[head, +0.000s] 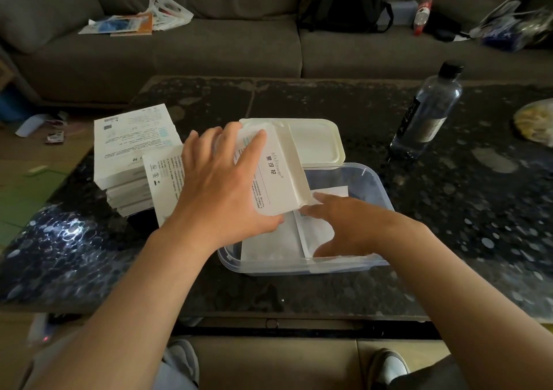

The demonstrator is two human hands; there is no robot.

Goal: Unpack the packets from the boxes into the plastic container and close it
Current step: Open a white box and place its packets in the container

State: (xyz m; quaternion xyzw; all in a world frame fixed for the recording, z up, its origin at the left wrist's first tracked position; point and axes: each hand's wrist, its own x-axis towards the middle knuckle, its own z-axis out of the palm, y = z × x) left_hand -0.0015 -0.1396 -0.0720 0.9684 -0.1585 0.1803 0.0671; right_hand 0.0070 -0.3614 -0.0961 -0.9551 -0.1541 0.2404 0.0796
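Centre of the frame, on the dark speckled table: my left hand grips a white box, fingers spread over its top face and thumb under its lower edge. The box is tilted, with its open end down over the clear plastic container. My right hand is inside the container with its fingers spread and fairly straight, not clamped on anything. It rests on the white packets lying flat on the bottom, fingertips right at the box's open end.

The white lid lies flat just behind the container, touching its far rim. Left of centre sits a stack of boxes, with one more leaning against its front. At the right of the frame a plastic bottle with a dark cap stands upright, and a plate is cut off by the right edge.

Across the top runs a grey sofa, with loose papers at upper left and a black backpack at upper centre. The room is dim.
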